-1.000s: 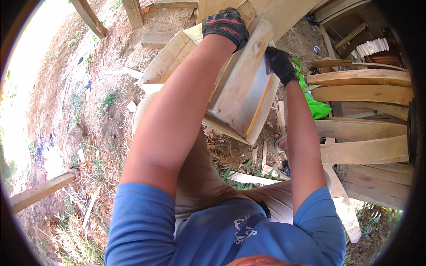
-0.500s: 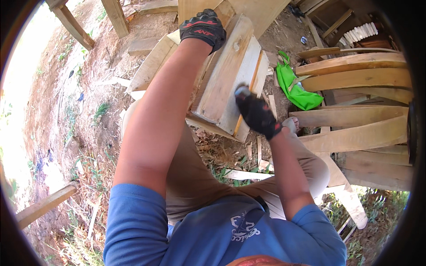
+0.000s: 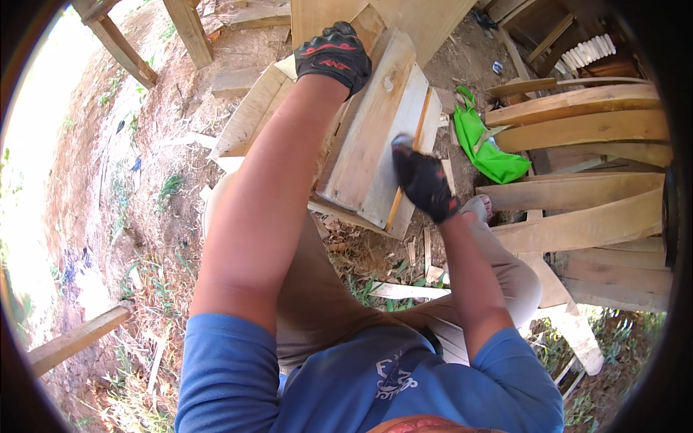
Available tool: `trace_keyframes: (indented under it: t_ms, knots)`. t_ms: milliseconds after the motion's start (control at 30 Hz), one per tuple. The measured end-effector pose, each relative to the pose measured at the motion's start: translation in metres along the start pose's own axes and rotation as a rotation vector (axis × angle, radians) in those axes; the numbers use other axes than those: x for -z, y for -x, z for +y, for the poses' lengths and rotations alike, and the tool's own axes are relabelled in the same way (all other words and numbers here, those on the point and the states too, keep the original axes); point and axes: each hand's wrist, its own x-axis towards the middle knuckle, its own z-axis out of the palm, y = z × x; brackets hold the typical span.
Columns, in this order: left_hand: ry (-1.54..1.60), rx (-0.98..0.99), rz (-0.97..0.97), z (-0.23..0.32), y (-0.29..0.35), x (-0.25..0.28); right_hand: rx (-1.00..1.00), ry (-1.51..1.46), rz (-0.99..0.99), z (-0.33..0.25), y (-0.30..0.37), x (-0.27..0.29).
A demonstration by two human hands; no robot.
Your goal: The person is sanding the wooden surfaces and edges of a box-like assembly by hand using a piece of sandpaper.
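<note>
Between my knees stands a piece made of joined wooden boards (image 3: 364,137), tilted, with a pale plank and a thin orange-brown strip (image 3: 424,115) along its right side. My left hand (image 3: 333,59), in a black glove with red marks, is closed over the far left part of the boards. Its fingertips are hidden. My right hand (image 3: 426,184), gloved alike, is closed over the pale plank near the strip. A small greyish thing (image 3: 403,140) shows at its fingers, too smeared by motion to name.
A bright green bag (image 3: 487,148) lies right of the boards. Beyond it are stacked curved wooden pieces (image 3: 577,130). A large panel (image 3: 426,25) stands at the far side. Wooden legs (image 3: 189,32) rise at the far left, and a bar (image 3: 79,339) juts in at near left.
My right hand has moved slightly away from me along the pale plank. My left hand keeps its place on the boards. The whole view has shifted a little.
</note>
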Motion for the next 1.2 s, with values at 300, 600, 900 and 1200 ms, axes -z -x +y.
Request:
trace_keyframes:
  t_ms: [300,600,900,1200]
  knots:
    - [0.046,0.010,-0.049,0.003,0.001,0.011,-0.088,0.287,-0.055,0.130,-0.159,-0.002]
    - [0.050,-0.014,-0.011,-0.001,0.000,0.010,0.128,0.364,0.047,0.121,-0.118,-0.009]
    - [0.064,0.004,-0.033,-0.008,-0.003,0.002,0.143,0.271,-0.209,-0.082,0.046,0.003]
    - [0.069,-0.045,-0.027,-0.001,-0.002,0.004,0.022,0.440,0.130,-0.070,0.041,-0.024]
